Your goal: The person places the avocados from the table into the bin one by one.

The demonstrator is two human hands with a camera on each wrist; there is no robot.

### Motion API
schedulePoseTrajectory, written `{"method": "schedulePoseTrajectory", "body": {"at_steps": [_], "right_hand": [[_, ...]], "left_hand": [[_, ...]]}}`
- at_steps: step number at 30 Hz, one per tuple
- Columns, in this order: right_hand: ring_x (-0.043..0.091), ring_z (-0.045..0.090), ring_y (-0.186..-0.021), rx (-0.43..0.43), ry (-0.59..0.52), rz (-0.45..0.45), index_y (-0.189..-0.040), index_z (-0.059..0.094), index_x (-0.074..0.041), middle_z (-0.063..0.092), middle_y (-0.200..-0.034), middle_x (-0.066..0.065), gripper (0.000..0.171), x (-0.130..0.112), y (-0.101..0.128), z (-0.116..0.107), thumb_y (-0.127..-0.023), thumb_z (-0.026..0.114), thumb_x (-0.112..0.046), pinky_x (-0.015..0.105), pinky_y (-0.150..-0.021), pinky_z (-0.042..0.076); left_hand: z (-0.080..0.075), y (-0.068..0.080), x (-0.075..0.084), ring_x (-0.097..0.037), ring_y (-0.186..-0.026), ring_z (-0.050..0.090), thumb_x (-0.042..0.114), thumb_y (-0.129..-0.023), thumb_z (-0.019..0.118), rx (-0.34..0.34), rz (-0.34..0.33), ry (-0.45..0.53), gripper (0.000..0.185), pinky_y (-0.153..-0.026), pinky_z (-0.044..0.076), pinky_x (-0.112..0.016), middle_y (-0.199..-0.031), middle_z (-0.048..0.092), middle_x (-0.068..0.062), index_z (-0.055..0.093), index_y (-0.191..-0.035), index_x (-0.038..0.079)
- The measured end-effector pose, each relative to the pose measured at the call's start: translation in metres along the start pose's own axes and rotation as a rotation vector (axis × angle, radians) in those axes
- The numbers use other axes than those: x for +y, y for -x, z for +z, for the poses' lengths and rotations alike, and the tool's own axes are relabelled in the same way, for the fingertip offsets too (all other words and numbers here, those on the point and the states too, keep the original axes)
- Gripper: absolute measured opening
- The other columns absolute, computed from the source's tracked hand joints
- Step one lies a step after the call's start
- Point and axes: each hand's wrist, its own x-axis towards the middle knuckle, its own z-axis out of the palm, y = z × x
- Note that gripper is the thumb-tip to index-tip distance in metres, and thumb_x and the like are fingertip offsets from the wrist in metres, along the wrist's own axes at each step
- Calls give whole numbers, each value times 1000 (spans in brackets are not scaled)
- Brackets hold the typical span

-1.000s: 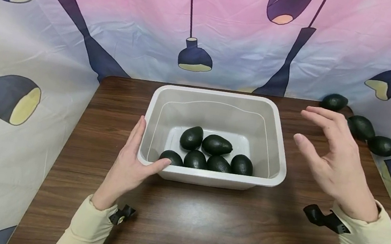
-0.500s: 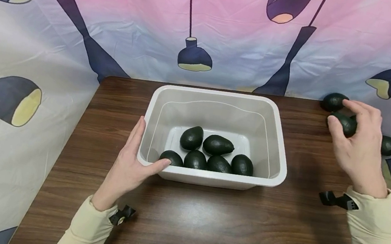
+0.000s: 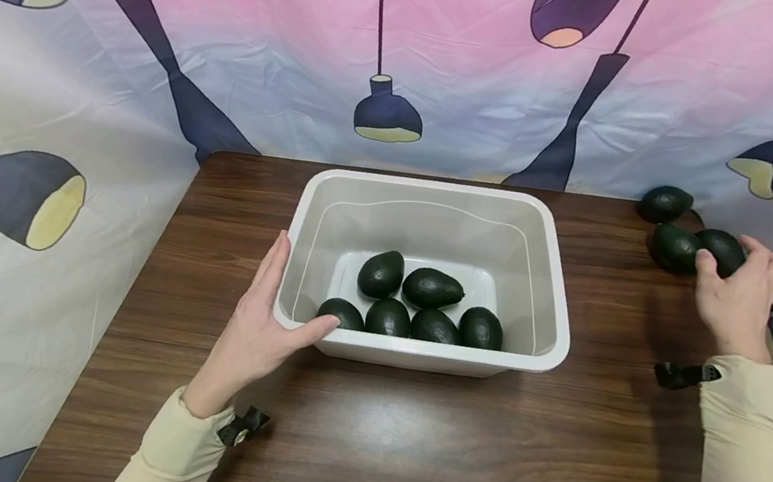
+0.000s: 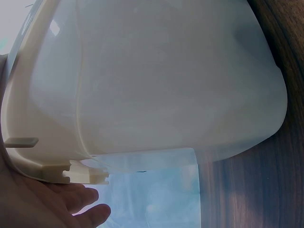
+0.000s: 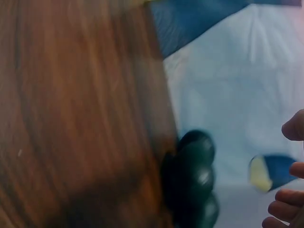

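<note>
A fabric backdrop (image 3: 282,34), printed with dark hanging lamps, closes off the far edge of your wood-grain table (image 3: 474,454) and both its sides. Near that edge stands a pale grey plastic tub (image 3: 424,238), whose near wall hides part of its floor from you. Your cream sleeves (image 3: 747,461) reach in from the near side. Your left grip (image 3: 260,330) lies wide around the tub's near left corner, fingers along the outside, thumb over the rim. Your right grip (image 3: 741,298) is wide and holds nothing; the right wrist view shows backdrop between thumb and fingers. In the far right corner, close against the backdrop, lie four loose avocados (image 3: 675,248), one mostly covered by that grip in the head view. Six avocados in the tub (image 3: 433,289) show, four along its near wall. A small black device (image 3: 244,426) sits at your left cuff.
</note>
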Motion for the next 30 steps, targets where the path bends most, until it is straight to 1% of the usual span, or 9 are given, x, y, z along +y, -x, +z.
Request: {"method": "schedulePoseTrajectory", "body": {"at_steps": [4,7,15,20,24,30], "right_hand": [[44,11,-136,-21,2,60,-151,23,1,15,-147,31,69,16,-3,2,-97,45,-36,58,-110,12],[45,11,-136,-35,8,86,-151,21,2,14,-147,32,70,25,-2,4,-97,44,-37,59,-110,12],[48,12,-133,-43,39,104,-149,17,5,14,-144,36,74,43,-6,10,-97,47,-38,59,-109,13],[52,10,-135,-76,75,118,-150,14,7,12,-146,38,75,48,-11,13,-98,46,-37,61,-109,12],[55,7,-136,-121,88,102,-151,11,7,8,-148,39,76,50,-15,15,-98,44,-37,65,-109,10],[56,2,-137,-188,116,22,-151,7,9,4,-151,38,76,50,-21,21,-99,42,-35,70,-105,7]], "left_hand": [[0,0,0,-18,-145,16,40,-74,85,1,-1,3,112,-111,24,-53,-161,10,6,13,-157,19],[0,0,0,-18,-145,16,39,-74,85,-1,4,10,112,-110,25,-53,-161,10,6,13,-157,19],[1,0,-1,-18,-145,16,39,-74,85,4,4,7,112,-111,24,-52,-161,11,6,13,-157,18],[1,0,-1,-18,-145,16,38,-74,85,9,10,6,111,-111,24,-52,-161,11,5,14,-157,18],[1,0,-1,-18,-145,17,38,-74,85,8,8,9,111,-111,25,-53,-161,11,5,14,-157,18],[1,0,0,-19,-145,18,37,-74,85,4,9,14,111,-110,26,-53,-161,11,5,14,-157,19]]}}
